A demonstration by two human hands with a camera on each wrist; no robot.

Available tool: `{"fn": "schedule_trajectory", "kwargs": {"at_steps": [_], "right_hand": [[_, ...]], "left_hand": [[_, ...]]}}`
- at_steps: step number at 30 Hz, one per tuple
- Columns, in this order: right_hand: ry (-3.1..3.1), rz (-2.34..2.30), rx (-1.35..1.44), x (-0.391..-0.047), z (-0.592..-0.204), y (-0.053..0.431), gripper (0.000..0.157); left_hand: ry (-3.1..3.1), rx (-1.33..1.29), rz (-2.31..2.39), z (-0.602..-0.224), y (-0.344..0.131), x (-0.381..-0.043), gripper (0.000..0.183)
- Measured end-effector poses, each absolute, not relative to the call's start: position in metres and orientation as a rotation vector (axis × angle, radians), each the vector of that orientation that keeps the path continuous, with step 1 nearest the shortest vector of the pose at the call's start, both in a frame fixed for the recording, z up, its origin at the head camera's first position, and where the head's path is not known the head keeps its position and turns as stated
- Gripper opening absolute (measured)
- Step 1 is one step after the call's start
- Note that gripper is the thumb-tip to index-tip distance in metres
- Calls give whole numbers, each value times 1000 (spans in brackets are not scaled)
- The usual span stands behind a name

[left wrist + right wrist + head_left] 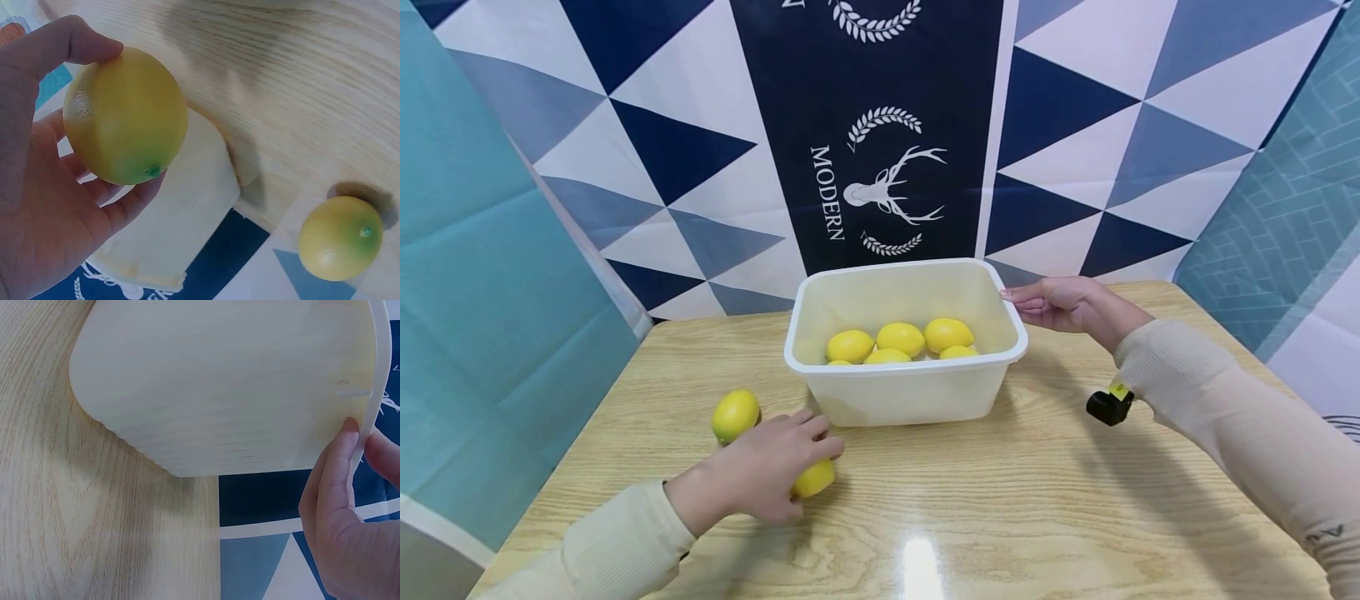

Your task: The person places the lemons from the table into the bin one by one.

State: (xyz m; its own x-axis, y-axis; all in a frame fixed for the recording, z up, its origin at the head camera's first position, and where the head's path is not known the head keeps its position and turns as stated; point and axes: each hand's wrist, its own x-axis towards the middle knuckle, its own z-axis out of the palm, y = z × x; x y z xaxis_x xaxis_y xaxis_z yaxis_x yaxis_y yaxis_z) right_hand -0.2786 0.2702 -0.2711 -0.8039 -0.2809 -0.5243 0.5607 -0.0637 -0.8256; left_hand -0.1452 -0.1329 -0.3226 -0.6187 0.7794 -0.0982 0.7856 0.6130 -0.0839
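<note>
A white plastic bin stands toward the back of the table with several yellow lemons lying inside it. In front of its left corner, my left hand grips a lemon between thumb and fingers; its green-tinged stem end shows in the left wrist view. A second loose lemon rests on the table just beyond that hand, left of the bin. My right hand pinches the bin's right rim, thumb over the edge and fingers against the outer wall.
The wooden table carries everything. A patterned cloth with triangles and a deer print hangs right behind the bin. Teal cloth borders the left side. A small black device hangs at the right wrist.
</note>
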Motion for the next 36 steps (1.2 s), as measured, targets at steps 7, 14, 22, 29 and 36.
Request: {"fn": "schedule_trajectory", "kwargs": {"at_steps": [7, 14, 22, 29, 36], "right_hand": [[1649, -1916, 298, -278, -271, 270, 17], [1642, -1915, 295, -279, -271, 270, 17], [1641, -1913, 282, -279, -271, 272, 17], [1629, -1921, 289, -278, -271, 272, 17], [1625, -1918, 285, -279, -272, 272, 19]], "left_hand": [[2774, 1383, -172, -313, -128, -142, 51], [2781, 1416, -197, -302, -123, -141, 47], [2760, 1493, -246, -285, -111, -144, 45], [2760, 1554, -246, -275, -102, -144, 45], [2772, 1573, -266, -264, -97, -148, 43]]}}
